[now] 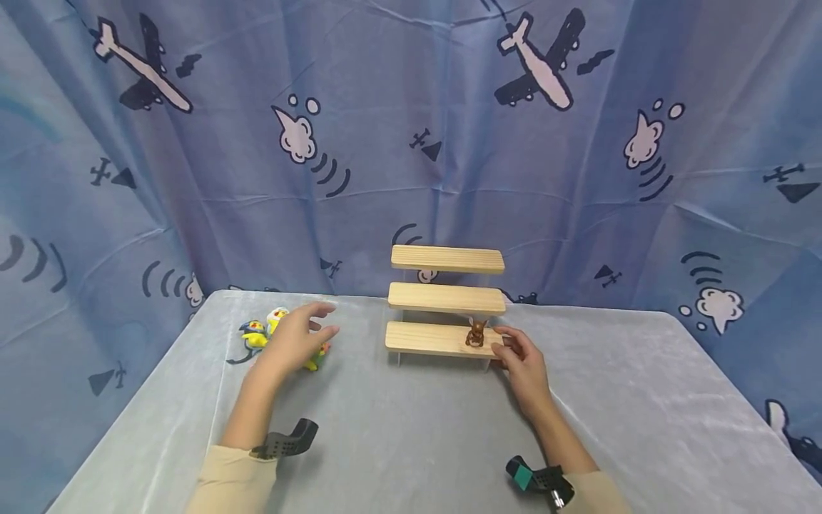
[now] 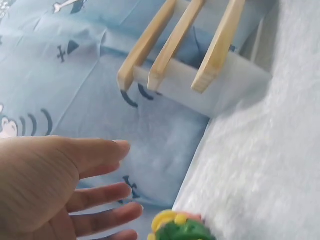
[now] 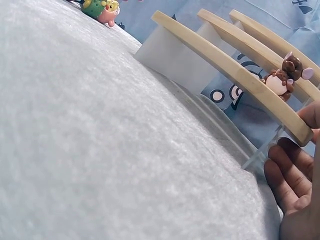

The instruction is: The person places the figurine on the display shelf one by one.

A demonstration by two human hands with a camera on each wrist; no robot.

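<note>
At the table's point(image 1: 398, 428) left side, your left hand point(image 1: 295, 344) is empty, fingers loosely extended, tips pointing right. Blue-and-yellow toy point(image 1: 254, 335) sits just left of it; white-topped yellow toy point(image 1: 277, 317) is on its far left, partly covered; green toy point(image 2: 182, 231) is on its near right, mostly behind the hand in the head view. Your left hand is much the nearer to all three. Your right hand point(image 1: 525, 365) grips the right end of the lowest board point(image 1: 420, 337) of the three-tier stand point(image 1: 447, 297); brown figurine point(image 1: 476, 334) is on that board, just left of your fingertips. Board's long axis runs left to right. Key relation, I judge: toys left, board right, left hand nearest the toys.
</note>
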